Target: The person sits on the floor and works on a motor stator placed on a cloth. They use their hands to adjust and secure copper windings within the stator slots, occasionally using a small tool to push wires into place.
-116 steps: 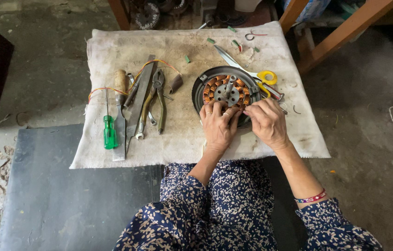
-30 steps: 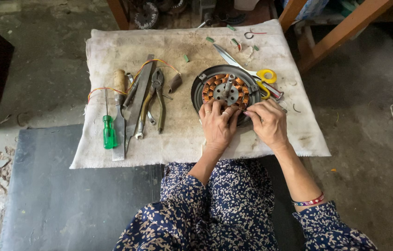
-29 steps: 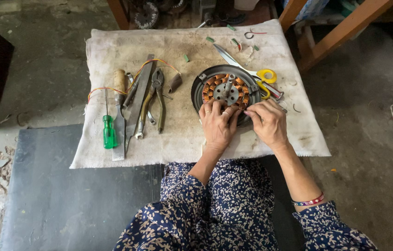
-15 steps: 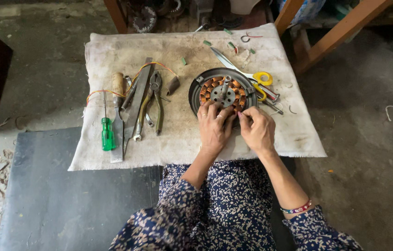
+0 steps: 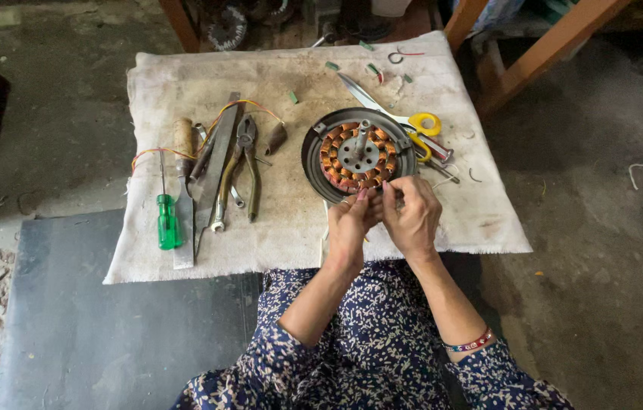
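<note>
The 2 hands meet at the near rim of a motor stator (image 5: 358,154): the left hand (image 5: 349,226) and the right hand (image 5: 412,216) are drawn close together with fingertips pinched, working at the copper windings on the side nearest the person, though whatever thin wire they pinch is too small to make out. The stator, a dark round housing with a ring of copper coils and a short shaft standing up at its centre, lies on a pale, stained cloth (image 5: 298,235) spread over the worktop, right of the cloth's middle. Just beside it on the right lie yellow-handled scissors (image 5: 412,125), their blades pointing away toward the far edge. To the left, well apart from the stator, sits a cluster of tools: a green-handled screwdriver (image 5: 165,220), a flat metal file (image 5: 211,182), a spanner (image 5: 224,199) and pliers (image 5: 247,156), with a wooden-handled tool (image 5: 182,140) and a loop of orange wire (image 5: 184,140) among them. Farther off, small green sleeve pieces (image 5: 332,66) are scattered near the cloth's far edge.
</note>
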